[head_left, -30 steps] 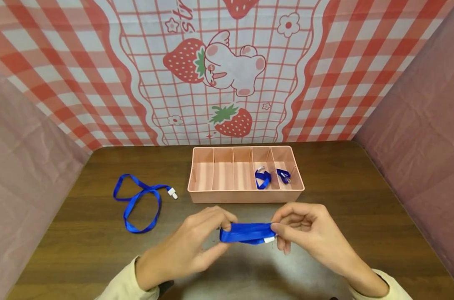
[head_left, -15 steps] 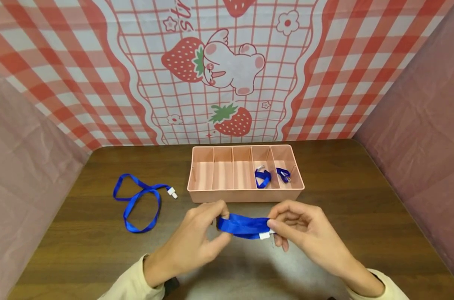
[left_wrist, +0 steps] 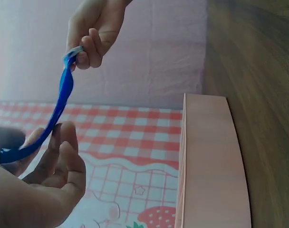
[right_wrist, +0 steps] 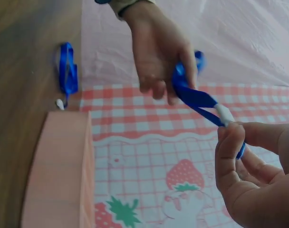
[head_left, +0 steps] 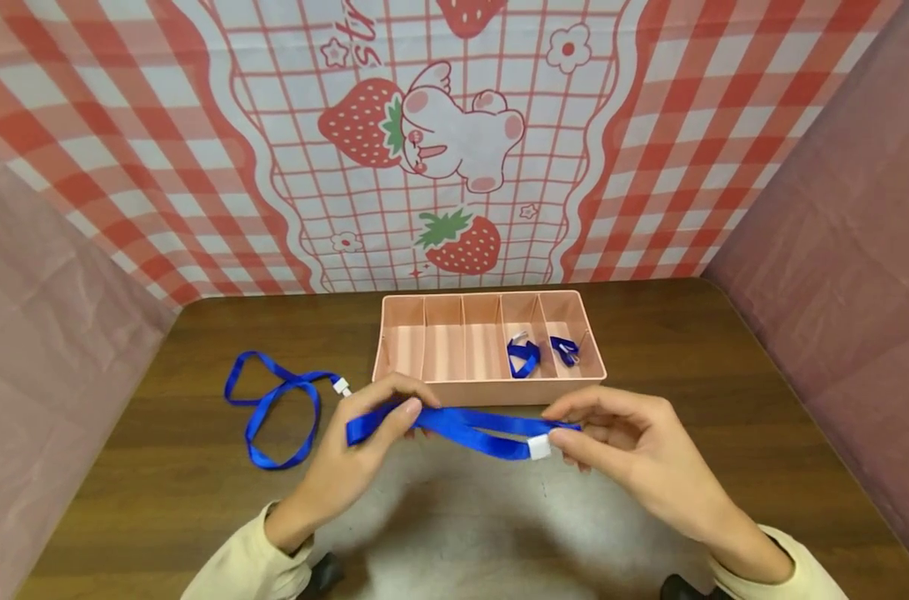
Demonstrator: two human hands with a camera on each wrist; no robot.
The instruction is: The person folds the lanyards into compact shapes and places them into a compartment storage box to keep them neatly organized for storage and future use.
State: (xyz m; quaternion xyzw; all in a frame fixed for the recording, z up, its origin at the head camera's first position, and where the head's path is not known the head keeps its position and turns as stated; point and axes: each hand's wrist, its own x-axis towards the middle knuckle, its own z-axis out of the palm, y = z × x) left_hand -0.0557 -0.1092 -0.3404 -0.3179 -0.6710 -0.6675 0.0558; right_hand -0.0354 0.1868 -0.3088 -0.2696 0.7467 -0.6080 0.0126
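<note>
A blue lanyard [head_left: 484,429] with a white clip end [head_left: 539,447] stretches between both hands above the table's front part. My left hand [head_left: 364,442] pinches its folded strap between thumb and fingers, and a loop sticks out past the thumb. At the clip end, my right hand [head_left: 634,433] pinches the lanyard between thumb and index finger; the right wrist view shows the white piece [right_wrist: 224,114] at those fingertips. Behind the hands stands a pink divided box [head_left: 491,392]. One coiled blue lanyard [head_left: 525,358] lies in its fourth compartment from the left, another bundled lanyard [head_left: 565,350] in the rightmost.
On the table's left side lies a loose, looped blue lanyard [head_left: 282,387] with a white clip end near the left hand. A red-and-white checked cloth [head_left: 454,167] hangs behind the brown table [head_left: 686,350]. Pinkish cloth [head_left: 821,208] hangs at both sides.
My left hand has moved left and slightly up, drawing the folded lanyard out longer, and its thumb now lies over the strap. My right hand still pinches the clip end.
</note>
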